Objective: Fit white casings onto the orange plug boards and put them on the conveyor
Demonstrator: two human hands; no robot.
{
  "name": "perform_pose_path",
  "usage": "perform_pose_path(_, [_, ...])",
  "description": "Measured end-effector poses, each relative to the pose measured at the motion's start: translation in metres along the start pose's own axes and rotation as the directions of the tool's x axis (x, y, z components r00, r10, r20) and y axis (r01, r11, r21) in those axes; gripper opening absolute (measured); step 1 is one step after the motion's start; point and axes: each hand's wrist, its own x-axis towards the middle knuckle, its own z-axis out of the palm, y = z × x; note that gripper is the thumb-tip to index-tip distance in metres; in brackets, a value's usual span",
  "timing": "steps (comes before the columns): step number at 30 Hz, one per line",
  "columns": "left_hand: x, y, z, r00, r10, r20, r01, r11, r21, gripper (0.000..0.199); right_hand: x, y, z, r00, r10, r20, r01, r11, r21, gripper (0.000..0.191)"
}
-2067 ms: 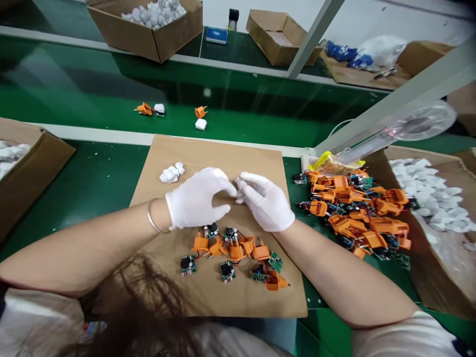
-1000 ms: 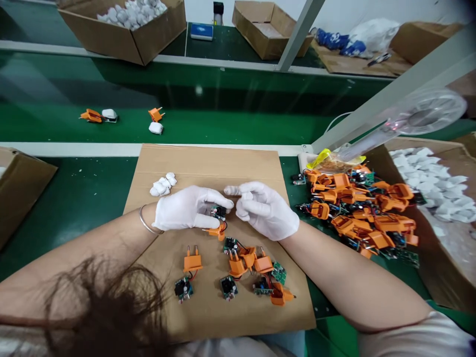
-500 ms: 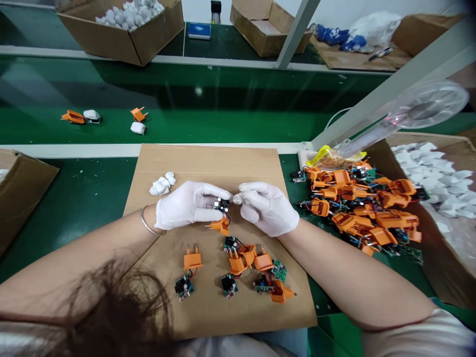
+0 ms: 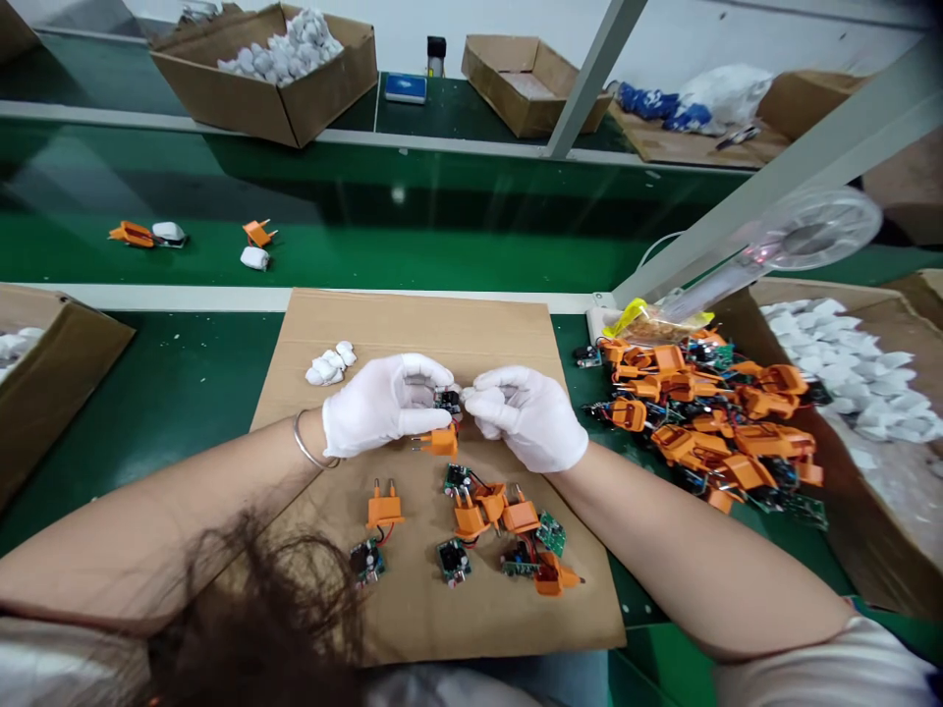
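Both gloved hands have closed in, the left hand [image 4: 387, 403] gripping a circuit board [image 4: 447, 400] above its wired orange plug [image 4: 440, 442], the right hand [image 4: 526, 417] curled just beside.

Green worktop [image 4: 169, 412] carries a cardboard sheet [image 4: 413, 329] at centre, orange plug assemblies [image 4: 699, 432] heaped at 3 o'clock, and a carton [image 4: 66, 393] at 9 o'clock.

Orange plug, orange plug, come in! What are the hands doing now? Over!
Left hand holding small circuit board, orange plug just below it. Right hand close beside the board. Cardboard sheet underneath.
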Motion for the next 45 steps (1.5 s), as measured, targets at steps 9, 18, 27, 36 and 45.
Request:
perform_pose_path(9, [0.001,-0.004,0.002,0.993,0.037,-0.109,-0.031,0.998,0.058,0.042,-0.003,-0.002,0.006,0.999,-0.015,-0.032,0.012,0.996,-0.093,0.034])
perform_pose_path(18, [-0.001,-0.004,0.001,0.995,0.069,-0.078,-0.057,0.988,0.146,0.043,-0.008,0.001,0.007,0.945,-0.314,-0.09,0.282,0.924,-0.26,0.023])
perform_pose_path(27, [-0.002,0.003,0.008,0.99,-0.014,-0.143,0.018,0.999,0.034,0.041,-0.007,0.01,-0.003,0.779,-0.612,0.138,0.563,0.584,-0.585,0.025])
perform_pose_path(36, [-0.003,0.0,0.006,0.993,0.079,-0.09,-0.068,0.991,0.118,0.035,-0.005,0.009,-0.005,0.979,-0.149,0.138,0.158,0.986,-0.056,0.048])
perform_pose_path(45, [-0.002,-0.004,-0.001,0.976,0.217,-0.004,-0.212,0.96,0.184,0.035,0.003,0.002,-0.005,0.981,-0.076,0.178,0.041,0.98,0.193,0.047])
